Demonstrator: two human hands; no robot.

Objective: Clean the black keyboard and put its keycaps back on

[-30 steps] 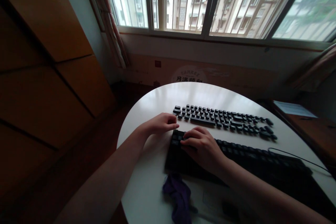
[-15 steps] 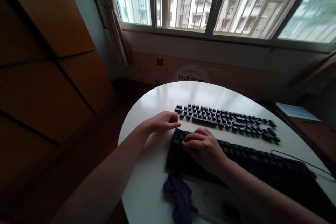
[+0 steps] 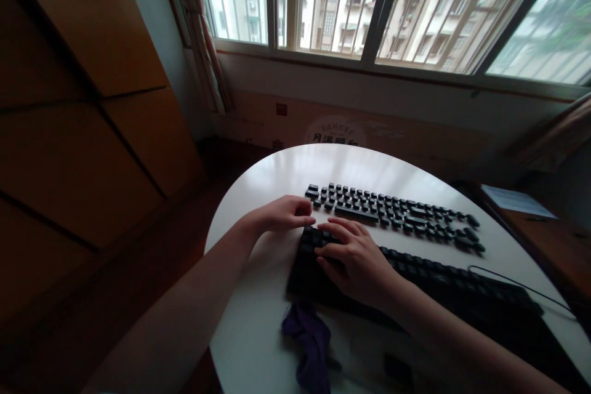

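A black keyboard (image 3: 443, 280) lies across the round white table (image 3: 277, 184). My right hand (image 3: 353, 258) rests on its left end, fingers bent and pressing down on the keys there. My left hand (image 3: 284, 214) sits just beyond the keyboard's far left corner, fingers curled in with the thumb against them; anything inside is hidden. Behind the keyboard, rows of loose black keycaps (image 3: 392, 212) are laid out on the table.
A crumpled purple cloth (image 3: 309, 338) lies near the table's front edge. The keyboard's cable (image 3: 517, 280) runs off to the right. A wooden cabinet (image 3: 83, 111) stands at the left, a window (image 3: 369, 0) behind, and a low surface with paper (image 3: 517, 200) at the right.
My right hand's fingers have spread slightly and shifted a little forward on the keyboard's left end. My left hand has stayed at the corner. The view has shifted slightly.
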